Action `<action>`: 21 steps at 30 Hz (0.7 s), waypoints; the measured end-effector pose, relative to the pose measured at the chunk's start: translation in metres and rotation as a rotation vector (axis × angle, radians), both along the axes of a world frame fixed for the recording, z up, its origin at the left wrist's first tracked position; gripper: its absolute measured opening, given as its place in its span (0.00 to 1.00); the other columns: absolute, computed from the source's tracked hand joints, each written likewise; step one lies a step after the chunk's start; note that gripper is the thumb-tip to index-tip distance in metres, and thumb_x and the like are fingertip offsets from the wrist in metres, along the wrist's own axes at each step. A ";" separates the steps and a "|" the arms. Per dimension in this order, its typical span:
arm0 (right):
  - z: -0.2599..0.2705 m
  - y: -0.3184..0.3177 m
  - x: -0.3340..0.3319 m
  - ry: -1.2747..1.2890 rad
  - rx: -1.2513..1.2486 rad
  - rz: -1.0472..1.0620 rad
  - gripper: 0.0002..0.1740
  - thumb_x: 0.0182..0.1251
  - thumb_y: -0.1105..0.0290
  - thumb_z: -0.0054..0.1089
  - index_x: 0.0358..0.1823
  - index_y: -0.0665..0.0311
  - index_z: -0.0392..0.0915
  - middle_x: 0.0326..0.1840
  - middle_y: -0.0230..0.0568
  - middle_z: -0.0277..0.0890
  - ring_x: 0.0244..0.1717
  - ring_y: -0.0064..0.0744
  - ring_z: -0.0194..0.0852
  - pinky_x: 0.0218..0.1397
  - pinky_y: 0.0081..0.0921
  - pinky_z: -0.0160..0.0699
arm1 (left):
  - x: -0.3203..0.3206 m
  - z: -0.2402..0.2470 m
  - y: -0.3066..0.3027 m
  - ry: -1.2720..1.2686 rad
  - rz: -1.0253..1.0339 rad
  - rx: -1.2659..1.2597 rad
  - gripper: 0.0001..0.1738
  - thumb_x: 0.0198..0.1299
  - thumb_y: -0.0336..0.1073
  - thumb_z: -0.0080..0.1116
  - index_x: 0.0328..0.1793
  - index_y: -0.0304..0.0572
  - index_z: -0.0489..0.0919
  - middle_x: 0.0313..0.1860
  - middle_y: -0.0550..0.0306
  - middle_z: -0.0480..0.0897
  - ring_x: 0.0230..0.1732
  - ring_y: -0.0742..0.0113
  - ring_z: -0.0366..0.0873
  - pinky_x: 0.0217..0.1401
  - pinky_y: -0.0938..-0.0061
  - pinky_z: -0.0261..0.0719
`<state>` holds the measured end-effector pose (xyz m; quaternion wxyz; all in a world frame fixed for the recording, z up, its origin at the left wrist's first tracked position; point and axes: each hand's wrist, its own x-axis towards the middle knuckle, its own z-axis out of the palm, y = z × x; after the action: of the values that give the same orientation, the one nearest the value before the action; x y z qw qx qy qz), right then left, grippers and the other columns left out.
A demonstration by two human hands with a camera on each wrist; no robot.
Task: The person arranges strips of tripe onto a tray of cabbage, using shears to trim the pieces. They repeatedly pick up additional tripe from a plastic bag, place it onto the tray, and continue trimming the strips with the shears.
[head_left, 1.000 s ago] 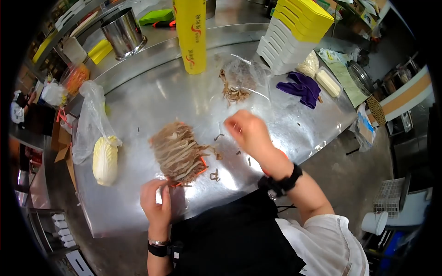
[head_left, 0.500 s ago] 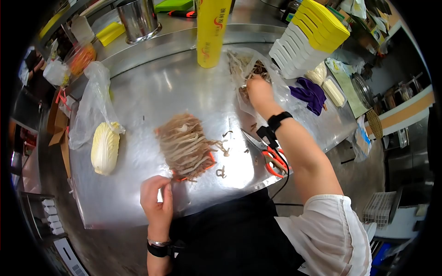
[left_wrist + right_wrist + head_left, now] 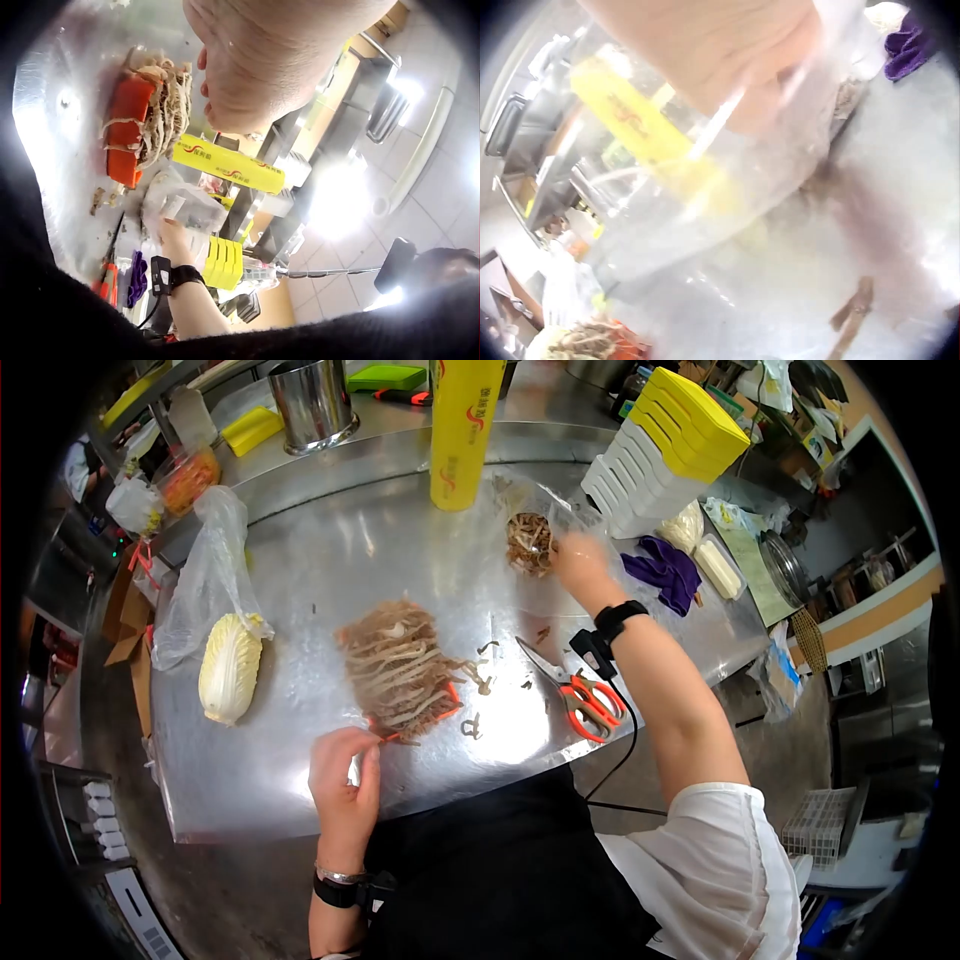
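Note:
A bundle of long brown mushrooms (image 3: 395, 660) lies on an orange tray (image 3: 445, 712) in the middle of the steel table (image 3: 330, 560). My left hand (image 3: 368, 752) pinches the tray's near edge, and the left wrist view shows the tray (image 3: 124, 131) under that hand (image 3: 262, 60). Farther back, my right hand (image 3: 565, 550) grips the rim of a clear plastic bag (image 3: 545, 585) that holds mushroom trimmings (image 3: 528, 542). The right wrist view has the bag (image 3: 727, 172) stretched across that hand (image 3: 727, 45). Orange-handled scissors (image 3: 580, 695) lie on the table beside my right forearm.
A napa cabbage (image 3: 230, 665) and a loose plastic bag (image 3: 205, 575) lie at the left. A yellow film roll (image 3: 465, 430), a steel pot (image 3: 310, 400), stacked white and yellow trays (image 3: 660, 450) and purple gloves (image 3: 665, 570) stand behind. Loose mushroom bits (image 3: 470, 728) dot the table.
My right hand left the table's middle, reached back into the clear bag, and now grips its rim. The scissors now lie in plain view. My left hand stayed at the tray.

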<state>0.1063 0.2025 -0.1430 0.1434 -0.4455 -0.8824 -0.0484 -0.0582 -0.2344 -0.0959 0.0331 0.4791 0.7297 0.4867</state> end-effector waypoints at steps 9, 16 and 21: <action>0.035 0.005 -0.011 0.733 -0.409 -0.006 0.14 0.71 0.63 0.61 0.42 0.69 0.85 0.30 0.44 0.83 0.34 0.42 0.83 0.40 0.40 0.80 | -0.005 0.002 -0.008 -0.006 0.024 -0.004 0.07 0.58 0.21 0.64 0.42 0.38 0.84 0.44 0.50 0.85 0.47 0.50 0.81 0.53 0.62 0.79; 0.096 -0.064 0.002 0.472 -0.442 0.303 0.16 0.76 0.62 0.61 0.48 0.71 0.83 0.32 0.29 0.81 0.31 0.19 0.73 0.36 0.21 0.72 | -0.001 0.010 0.015 0.018 -0.084 0.028 0.07 0.59 0.22 0.64 0.43 0.38 0.84 0.43 0.49 0.85 0.46 0.51 0.82 0.51 0.63 0.79; 0.179 -0.121 0.016 0.467 -0.570 0.386 0.14 0.77 0.64 0.62 0.48 0.71 0.83 0.32 0.28 0.80 0.35 0.16 0.72 0.38 0.19 0.72 | -0.014 0.028 0.044 -0.041 -0.154 0.048 0.08 0.64 0.26 0.62 0.49 0.35 0.84 0.46 0.48 0.86 0.48 0.52 0.84 0.54 0.66 0.81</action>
<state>0.1228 0.0820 0.0359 0.2169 -0.2929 -0.8716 0.3279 -0.0726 -0.1899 -0.0677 0.0741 0.5243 0.6780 0.5099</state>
